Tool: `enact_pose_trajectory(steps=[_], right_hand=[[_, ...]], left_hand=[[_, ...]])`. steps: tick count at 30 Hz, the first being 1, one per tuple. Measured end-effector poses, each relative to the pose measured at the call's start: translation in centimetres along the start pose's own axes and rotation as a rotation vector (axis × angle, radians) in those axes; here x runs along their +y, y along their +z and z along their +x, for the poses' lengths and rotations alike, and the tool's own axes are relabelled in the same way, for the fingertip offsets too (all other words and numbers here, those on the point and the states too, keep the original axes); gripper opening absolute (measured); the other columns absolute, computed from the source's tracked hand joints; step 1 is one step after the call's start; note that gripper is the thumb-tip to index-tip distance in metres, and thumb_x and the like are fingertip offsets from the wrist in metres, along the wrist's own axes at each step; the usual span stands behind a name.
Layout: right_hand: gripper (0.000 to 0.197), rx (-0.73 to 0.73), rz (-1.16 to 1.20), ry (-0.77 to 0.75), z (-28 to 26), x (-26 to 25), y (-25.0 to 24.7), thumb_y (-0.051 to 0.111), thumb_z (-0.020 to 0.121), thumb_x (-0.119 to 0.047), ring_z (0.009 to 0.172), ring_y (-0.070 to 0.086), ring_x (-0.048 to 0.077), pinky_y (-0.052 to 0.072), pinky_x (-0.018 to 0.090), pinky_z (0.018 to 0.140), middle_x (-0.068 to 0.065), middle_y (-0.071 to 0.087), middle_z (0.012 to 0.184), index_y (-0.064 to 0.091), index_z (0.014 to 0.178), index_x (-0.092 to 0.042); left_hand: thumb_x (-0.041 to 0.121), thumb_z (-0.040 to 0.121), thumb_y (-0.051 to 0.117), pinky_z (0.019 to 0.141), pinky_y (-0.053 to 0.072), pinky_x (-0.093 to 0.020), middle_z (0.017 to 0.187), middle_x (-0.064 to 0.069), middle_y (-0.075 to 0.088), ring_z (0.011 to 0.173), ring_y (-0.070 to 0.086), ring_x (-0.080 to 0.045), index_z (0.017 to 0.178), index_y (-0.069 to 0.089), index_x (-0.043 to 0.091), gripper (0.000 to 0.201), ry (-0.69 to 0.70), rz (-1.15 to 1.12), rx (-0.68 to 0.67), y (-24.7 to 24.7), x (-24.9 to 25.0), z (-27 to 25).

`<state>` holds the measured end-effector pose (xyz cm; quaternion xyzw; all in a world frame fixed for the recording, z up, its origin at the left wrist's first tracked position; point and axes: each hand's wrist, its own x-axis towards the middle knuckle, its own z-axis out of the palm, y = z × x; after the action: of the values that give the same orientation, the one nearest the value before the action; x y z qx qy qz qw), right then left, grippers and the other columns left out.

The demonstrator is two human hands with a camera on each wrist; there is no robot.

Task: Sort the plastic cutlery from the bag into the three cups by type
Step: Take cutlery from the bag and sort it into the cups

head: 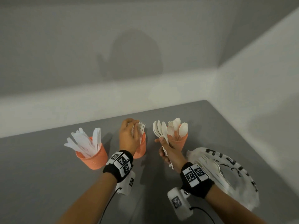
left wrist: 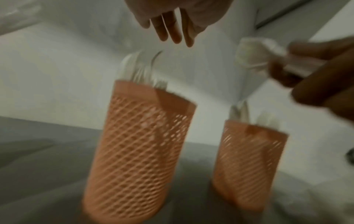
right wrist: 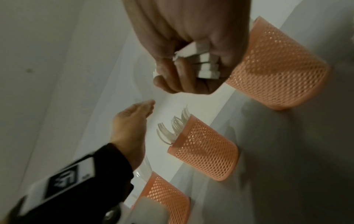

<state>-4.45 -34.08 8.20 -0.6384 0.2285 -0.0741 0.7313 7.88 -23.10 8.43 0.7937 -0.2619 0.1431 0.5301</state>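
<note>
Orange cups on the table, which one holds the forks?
The middle cup, under the left hand. The left cup holds knives, and the right cup holds spoons.

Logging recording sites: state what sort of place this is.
Probably a staged recording corner, not a kitchen: a bare grey table against plain white walls, with tracking-marker wristbands on both arms.

You have three orange mesh cups in a row — knife cup [head: 93,156], fork cup [head: 141,148], spoon cup [head: 178,143] — with bare grey surface [head: 48,183] in the gaps and in front. Handles fan above each rim. The plastic bag [head: 226,173] blocks the right side — the wall [head: 97,102] closes the back.
</note>
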Motion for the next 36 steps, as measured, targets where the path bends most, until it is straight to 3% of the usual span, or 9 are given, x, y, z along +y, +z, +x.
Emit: enact_pose_trajectory(steps=[6,10,14,16,19,22,25,29,36], right_hand=[[0.034,-0.114,0.021,-0.015,-0.5,-0.3,1.1,0.036,0.097,-0.044,0.030,0.029,0.004,0.021,0.015,0.032,0.000,0.052,0.053,0.059,0.107,-0.020],[0.032,-0.122,-0.047,-0.046,-0.9,-0.4,2.1,0.032,0.099,-0.041,0.029,0.030,0.004,0.023,0.015,0.032,0.003,0.055,0.056,0.053,0.105,-0.019],[0.024,-0.135,-0.150,-0.088,-1.3,-0.2,2.4,0.031,0.100,-0.036,0.038,0.047,0.008,0.037,0.019,0.039,0.006,0.059,0.066,0.049,0.109,-0.023],[0.017,-0.120,-0.257,-0.147,-1.1,0.0,2.3,0.033,0.101,-0.030,0.059,0.058,0.012,0.048,0.027,0.057,0.001,0.061,0.074,0.049,0.105,-0.025],[0.021,-0.004,-0.389,-0.235,0.0,-0.1,1.2,0.035,0.099,-0.015,0.074,0.053,0.013,0.044,0.035,0.078,-0.004,0.056,0.078,0.051,0.090,-0.026],[0.026,0.212,-0.352,-0.268,1.2,-1.4,-0.5,0.040,0.094,-0.035,0.087,0.050,0.017,0.040,0.030,0.084,0.006,0.054,0.092,0.056,0.099,-0.014],[0.026,0.361,-0.101,-0.410,1.7,-3.4,-1.8,0.048,0.092,-0.035,0.070,0.055,0.012,0.045,0.021,0.066,0.006,0.058,0.076,0.056,0.085,-0.012],[0.036,0.504,0.117,-0.392,2.7,-5.2,-2.8,0.048,0.095,-0.013,0.035,0.044,-0.002,0.038,0.010,0.042,-0.013,0.045,0.034,0.039,0.060,-0.015],[0.033,0.579,0.182,-0.318,5.5,-2.7,-1.9,0.047,0.095,-0.023,0.054,0.057,0.012,0.047,0.021,0.056,-0.003,0.057,0.056,0.046,0.064,-0.010]], left_hand=[[0.025,0.090,0.057,0.088,0.053,-0.025,0.104,-0.001,0.064,0.095,0.064,-0.015,0.122,0.054,0.016,0.033,-0.336,-0.312,-0.241,0.5,3.1,-1.7],[0.022,0.091,0.054,0.084,0.053,-0.050,0.089,-0.013,0.068,0.086,0.066,-0.030,0.092,0.057,0.030,0.009,-0.342,-0.316,-0.300,-0.1,3.2,-2.2],[0.012,0.093,0.049,0.078,0.051,-0.049,0.071,-0.008,0.057,0.072,0.056,-0.029,0.076,0.050,0.015,0.018,-0.340,-0.134,-0.308,-1.1,2.9,-2.0],[0.010,0.094,0.046,0.075,0.049,-0.042,0.076,-0.015,0.059,0.071,0.055,-0.027,0.083,0.052,0.009,0.012,-0.297,-0.052,-0.315,-1.7,3.1,-1.7],[0.006,0.095,0.042,0.066,0.052,-0.029,0.078,-0.011,0.063,0.066,0.059,-0.024,0.092,0.052,0.006,0.010,-0.227,-0.067,-0.186,-3.4,4.0,-0.3],[0.003,0.095,0.039,0.064,0.051,-0.029,0.084,-0.007,0.064,0.064,0.059,-0.017,0.109,0.052,0.005,0.019,-0.103,-0.090,-0.023,-5.3,4.5,1.7],[0.003,0.095,0.038,0.059,0.040,-0.007,0.088,-0.003,0.060,0.062,0.053,-0.007,0.122,0.046,0.007,0.028,0.045,0.015,0.037,-6.7,4.4,3.1],[0.001,0.095,0.039,0.073,0.037,-0.011,0.100,-0.011,0.062,0.082,0.054,-0.013,0.125,0.048,0.004,0.032,0.147,0.152,-0.040,-7.1,3.2,3.1],[0.001,0.093,0.040,0.076,0.046,-0.031,0.104,-0.019,0.064,0.088,0.062,-0.033,0.125,0.049,0.004,0.033,0.064,0.243,-0.166,-5.9,0.5,1.2]])
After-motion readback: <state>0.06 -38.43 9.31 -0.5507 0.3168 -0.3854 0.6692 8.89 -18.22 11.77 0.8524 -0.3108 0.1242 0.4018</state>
